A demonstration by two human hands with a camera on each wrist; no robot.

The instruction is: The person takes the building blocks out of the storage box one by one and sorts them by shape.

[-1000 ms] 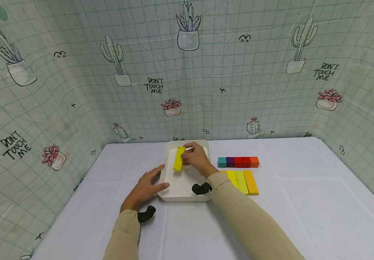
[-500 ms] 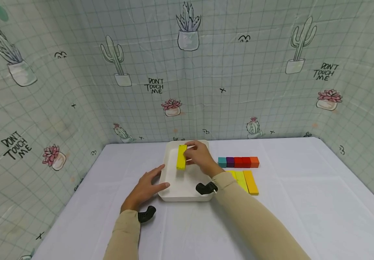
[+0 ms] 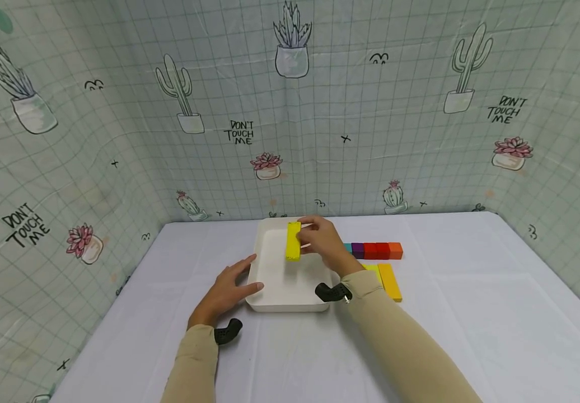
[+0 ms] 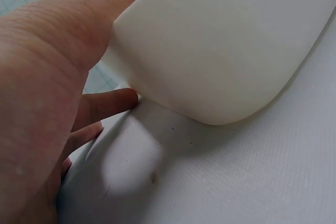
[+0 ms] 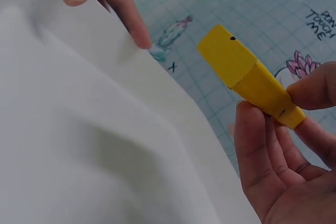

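Note:
My right hand (image 3: 322, 240) pinches a long yellow block (image 3: 293, 242) between thumb and fingers, over a white tray (image 3: 275, 307). In the right wrist view the same block (image 5: 231, 59) is held clear of the tray floor, its shadow falling below. My left hand (image 3: 225, 291) rests at the tray's left side, fingers spread and thumb at the rim. The left wrist view has the thumb side of that hand (image 4: 47, 72) at the tray's corner, with a fingertip touching the outer wall (image 4: 205, 61).
Right of the tray, a row of small cubes runs from teal through purple (image 3: 358, 251) and red to orange (image 3: 395, 251). Nearer me lie flat yellow blocks and an orange-yellow one (image 3: 389, 282), partly hidden by my right forearm. A patterned cloth (image 3: 345, 112) backs the white table.
My right hand has moved rightward over the tray with the yellow block, which now stands straighter. My left hand has stayed at the tray's side.

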